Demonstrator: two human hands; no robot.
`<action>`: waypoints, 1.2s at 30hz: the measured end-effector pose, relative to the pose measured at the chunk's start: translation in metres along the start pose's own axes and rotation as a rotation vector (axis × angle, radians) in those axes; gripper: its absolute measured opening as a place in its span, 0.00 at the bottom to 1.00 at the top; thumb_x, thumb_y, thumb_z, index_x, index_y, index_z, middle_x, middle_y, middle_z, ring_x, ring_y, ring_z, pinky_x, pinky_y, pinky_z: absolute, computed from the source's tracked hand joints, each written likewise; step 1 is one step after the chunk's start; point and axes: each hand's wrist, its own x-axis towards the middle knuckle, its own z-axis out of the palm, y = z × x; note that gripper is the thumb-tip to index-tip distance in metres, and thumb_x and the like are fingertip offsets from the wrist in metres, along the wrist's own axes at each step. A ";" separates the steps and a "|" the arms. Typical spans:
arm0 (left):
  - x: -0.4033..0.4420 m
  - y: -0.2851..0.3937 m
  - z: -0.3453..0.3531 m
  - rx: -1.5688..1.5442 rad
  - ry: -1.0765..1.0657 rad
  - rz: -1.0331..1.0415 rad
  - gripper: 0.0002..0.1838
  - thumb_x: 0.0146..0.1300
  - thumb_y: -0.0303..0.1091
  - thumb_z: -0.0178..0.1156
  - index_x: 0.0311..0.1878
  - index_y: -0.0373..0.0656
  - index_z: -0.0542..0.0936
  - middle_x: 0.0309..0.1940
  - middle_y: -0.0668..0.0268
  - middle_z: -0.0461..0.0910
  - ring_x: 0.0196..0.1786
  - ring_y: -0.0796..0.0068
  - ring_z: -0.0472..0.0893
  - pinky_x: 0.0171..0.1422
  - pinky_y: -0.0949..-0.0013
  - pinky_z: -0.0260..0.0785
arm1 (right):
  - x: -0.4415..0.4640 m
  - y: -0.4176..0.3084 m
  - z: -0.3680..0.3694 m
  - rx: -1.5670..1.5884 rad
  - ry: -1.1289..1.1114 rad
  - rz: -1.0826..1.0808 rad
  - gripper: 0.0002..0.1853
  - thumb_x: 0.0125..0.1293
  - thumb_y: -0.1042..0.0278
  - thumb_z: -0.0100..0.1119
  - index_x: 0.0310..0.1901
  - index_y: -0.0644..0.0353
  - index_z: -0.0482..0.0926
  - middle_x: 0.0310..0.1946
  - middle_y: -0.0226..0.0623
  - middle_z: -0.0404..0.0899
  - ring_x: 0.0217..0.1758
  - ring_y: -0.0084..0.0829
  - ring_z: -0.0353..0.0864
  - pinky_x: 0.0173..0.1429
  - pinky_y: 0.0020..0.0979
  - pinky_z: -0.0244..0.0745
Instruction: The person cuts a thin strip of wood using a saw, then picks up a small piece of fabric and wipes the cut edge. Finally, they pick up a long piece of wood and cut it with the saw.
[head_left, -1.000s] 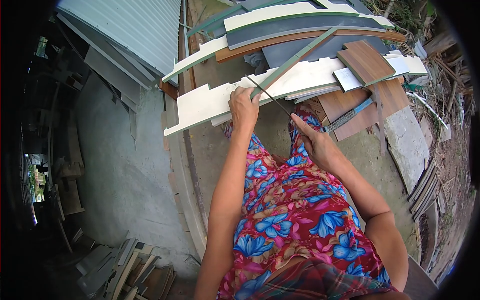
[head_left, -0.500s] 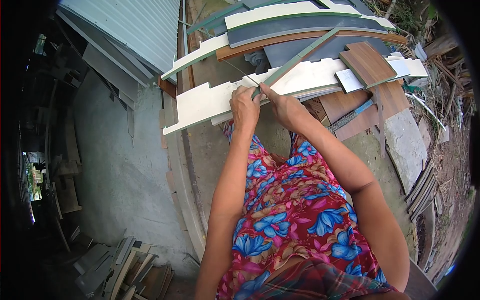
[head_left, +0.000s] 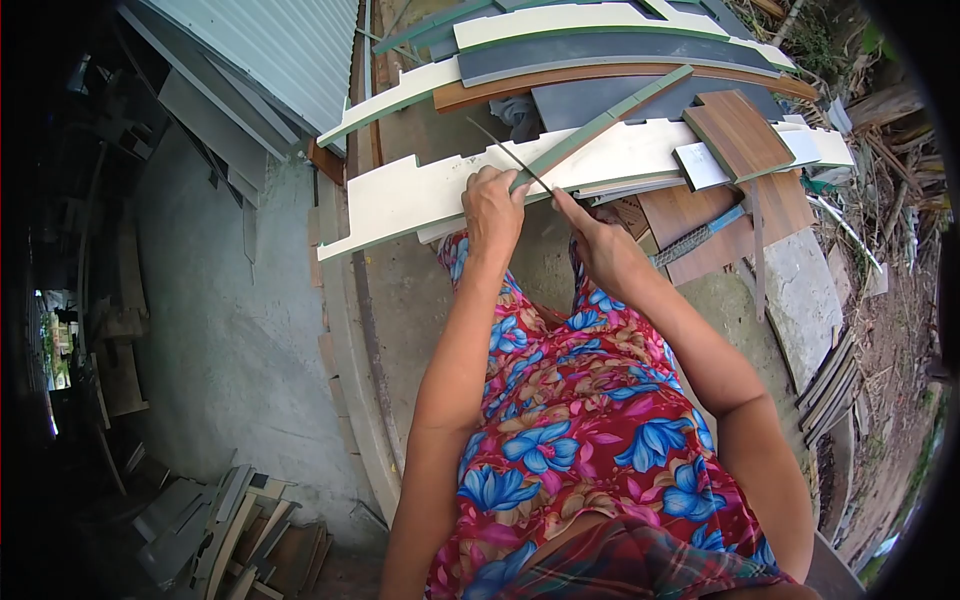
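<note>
My left hand (head_left: 492,208) is closed around the near end of a long green-edged strip (head_left: 610,115), pressing it down by the white board (head_left: 400,205). The strip slants away to the upper right across that board. In my right hand (head_left: 603,243) is the end of a thin dark rod-like tool (head_left: 505,148); whether it is a file or a narrow blade I cannot tell. The tool crosses the strip just beyond my left fingers and points to the upper left.
A brown wood-grain panel (head_left: 738,135) lies on the white board's right part. Below it, a tool with a blue handle (head_left: 725,217) rests on brown boards. More long boards (head_left: 620,55) lie behind. Scrap pieces (head_left: 245,540) are piled on the floor at lower left.
My right hand has drawn back to the lower right, and the thin tool has slid with it across the strip. My left hand stays on the strip's near end.
</note>
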 end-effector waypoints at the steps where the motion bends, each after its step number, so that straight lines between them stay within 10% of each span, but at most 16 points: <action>1: 0.000 0.000 0.000 -0.005 0.002 -0.003 0.13 0.52 0.26 0.70 0.42 0.35 0.86 0.38 0.53 0.81 0.45 0.48 0.79 0.49 0.51 0.71 | 0.020 0.001 0.004 -0.002 0.009 -0.011 0.37 0.62 0.83 0.48 0.76 0.54 0.58 0.32 0.66 0.80 0.36 0.59 0.83 0.40 0.53 0.75; 15: -0.003 0.003 -0.001 -0.022 0.015 -0.004 0.13 0.52 0.26 0.71 0.42 0.35 0.86 0.38 0.54 0.81 0.45 0.50 0.79 0.49 0.52 0.71 | -0.088 -0.012 -0.035 0.097 -0.027 0.117 0.35 0.67 0.79 0.49 0.76 0.53 0.58 0.26 0.62 0.78 0.29 0.58 0.81 0.37 0.53 0.73; 25: 0.000 0.004 -0.004 -0.015 0.006 -0.011 0.11 0.53 0.27 0.71 0.40 0.34 0.85 0.38 0.53 0.81 0.44 0.48 0.79 0.49 0.51 0.71 | 0.039 -0.005 0.010 -0.012 0.018 0.002 0.37 0.64 0.81 0.49 0.76 0.53 0.57 0.28 0.62 0.80 0.33 0.59 0.82 0.39 0.53 0.75; 36: -0.002 0.003 0.000 -0.023 0.024 -0.016 0.14 0.52 0.27 0.72 0.43 0.35 0.86 0.39 0.53 0.81 0.45 0.49 0.79 0.50 0.52 0.72 | -0.102 -0.014 -0.045 0.167 0.010 0.083 0.35 0.68 0.80 0.49 0.76 0.48 0.58 0.34 0.65 0.79 0.35 0.58 0.82 0.42 0.43 0.77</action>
